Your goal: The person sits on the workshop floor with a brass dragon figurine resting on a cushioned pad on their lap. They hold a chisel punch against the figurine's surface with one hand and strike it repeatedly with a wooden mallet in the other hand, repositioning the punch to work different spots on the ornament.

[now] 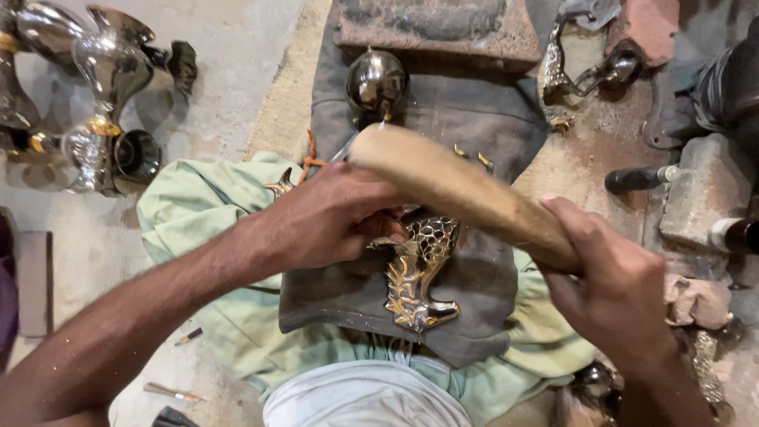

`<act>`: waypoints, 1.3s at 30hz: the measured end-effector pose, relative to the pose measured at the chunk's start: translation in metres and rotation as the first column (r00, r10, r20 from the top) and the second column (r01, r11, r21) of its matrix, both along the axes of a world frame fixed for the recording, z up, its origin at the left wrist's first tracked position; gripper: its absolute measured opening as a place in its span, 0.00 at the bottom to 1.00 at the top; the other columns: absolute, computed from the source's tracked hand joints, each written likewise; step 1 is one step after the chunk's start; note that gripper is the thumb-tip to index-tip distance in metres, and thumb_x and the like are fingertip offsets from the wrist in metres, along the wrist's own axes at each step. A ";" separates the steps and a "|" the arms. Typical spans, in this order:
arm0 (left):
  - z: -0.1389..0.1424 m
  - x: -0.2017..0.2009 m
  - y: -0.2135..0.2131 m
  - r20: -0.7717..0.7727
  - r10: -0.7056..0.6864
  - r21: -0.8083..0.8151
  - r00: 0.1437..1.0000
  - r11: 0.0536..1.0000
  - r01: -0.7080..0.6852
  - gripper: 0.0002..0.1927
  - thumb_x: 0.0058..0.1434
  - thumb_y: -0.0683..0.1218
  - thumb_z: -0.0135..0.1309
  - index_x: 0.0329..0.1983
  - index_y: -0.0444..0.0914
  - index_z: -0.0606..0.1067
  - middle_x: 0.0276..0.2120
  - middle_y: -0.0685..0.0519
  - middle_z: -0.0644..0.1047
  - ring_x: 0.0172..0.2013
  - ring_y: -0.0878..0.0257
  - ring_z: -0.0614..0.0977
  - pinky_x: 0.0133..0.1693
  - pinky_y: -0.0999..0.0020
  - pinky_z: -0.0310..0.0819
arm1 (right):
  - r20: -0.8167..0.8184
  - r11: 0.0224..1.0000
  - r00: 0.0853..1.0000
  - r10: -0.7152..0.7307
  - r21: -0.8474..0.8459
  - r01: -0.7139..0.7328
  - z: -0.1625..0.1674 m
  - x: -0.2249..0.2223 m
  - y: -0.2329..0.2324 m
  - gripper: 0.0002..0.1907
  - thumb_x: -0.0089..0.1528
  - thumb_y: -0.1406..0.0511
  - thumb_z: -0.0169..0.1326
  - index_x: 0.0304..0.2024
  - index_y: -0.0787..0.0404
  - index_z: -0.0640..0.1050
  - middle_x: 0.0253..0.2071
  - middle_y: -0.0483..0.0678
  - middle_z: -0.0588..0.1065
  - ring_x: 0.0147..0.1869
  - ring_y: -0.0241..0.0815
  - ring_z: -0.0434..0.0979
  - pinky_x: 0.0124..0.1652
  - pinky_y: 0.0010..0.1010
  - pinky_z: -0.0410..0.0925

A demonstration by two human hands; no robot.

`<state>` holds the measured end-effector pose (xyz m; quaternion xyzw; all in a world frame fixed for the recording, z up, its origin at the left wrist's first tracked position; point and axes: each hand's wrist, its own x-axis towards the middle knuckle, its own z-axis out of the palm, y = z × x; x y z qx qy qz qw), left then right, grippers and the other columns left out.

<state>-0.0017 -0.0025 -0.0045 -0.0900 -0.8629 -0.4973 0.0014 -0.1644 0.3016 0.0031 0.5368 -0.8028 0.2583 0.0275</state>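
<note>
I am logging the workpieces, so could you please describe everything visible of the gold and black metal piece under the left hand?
The ornate metal piece looks like cast brass, shiny gold with a black, net-patterned upper part and leaf-like relief lower down. It lies flat on a grey cloth over the person's lap. The left hand presses on its upper end, hiding part of it; the wooden mallet in the right hand is above it.

Bare forearms, no sleeves; left hand and right hand ungloved

One gold and silver metal fish figure lies there. Above it sits one shiny round metal ball. Left of it stand three shiny silver goblets.
</note>
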 end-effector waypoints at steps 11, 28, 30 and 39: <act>0.010 0.004 -0.003 0.001 -0.049 0.048 0.999 0.998 0.049 0.37 0.52 0.28 0.53 0.68 0.40 0.70 0.37 0.50 0.80 0.39 0.62 0.87 0.38 0.67 0.82 | 0.184 0.989 0.982 -0.045 -0.129 0.069 -0.018 0.005 0.014 0.33 0.61 0.66 0.69 0.64 0.57 0.67 0.53 0.56 0.79 0.49 0.44 0.84 0.45 0.30 0.77; 0.001 0.003 -0.004 -0.082 -0.034 0.024 0.996 0.999 0.036 0.31 0.55 0.30 0.54 0.64 0.36 0.69 0.43 0.48 0.81 0.41 0.59 0.88 0.38 0.66 0.82 | 0.311 0.980 0.938 -0.152 -0.079 0.185 -0.014 -0.002 0.001 0.20 0.60 0.71 0.68 0.52 0.60 0.74 0.36 0.54 0.78 0.37 0.43 0.79 0.53 0.39 0.75; 0.002 0.001 -0.004 0.071 -0.041 -0.044 0.997 0.998 0.044 0.30 0.52 0.29 0.52 0.60 0.40 0.74 0.39 0.53 0.84 0.38 0.62 0.90 0.36 0.67 0.83 | 0.191 0.990 0.977 -0.090 -0.086 0.109 -0.015 0.000 0.001 0.23 0.57 0.73 0.64 0.54 0.61 0.75 0.41 0.56 0.79 0.41 0.43 0.81 0.49 0.38 0.75; 0.005 0.001 -0.003 -0.040 -0.031 -0.008 0.999 1.000 0.030 0.37 0.47 0.28 0.50 0.64 0.39 0.71 0.41 0.48 0.81 0.41 0.60 0.89 0.36 0.65 0.82 | 0.183 0.989 0.976 -0.122 -0.057 0.134 -0.008 -0.002 0.000 0.30 0.55 0.74 0.66 0.60 0.59 0.75 0.43 0.54 0.80 0.42 0.37 0.82 0.42 0.30 0.74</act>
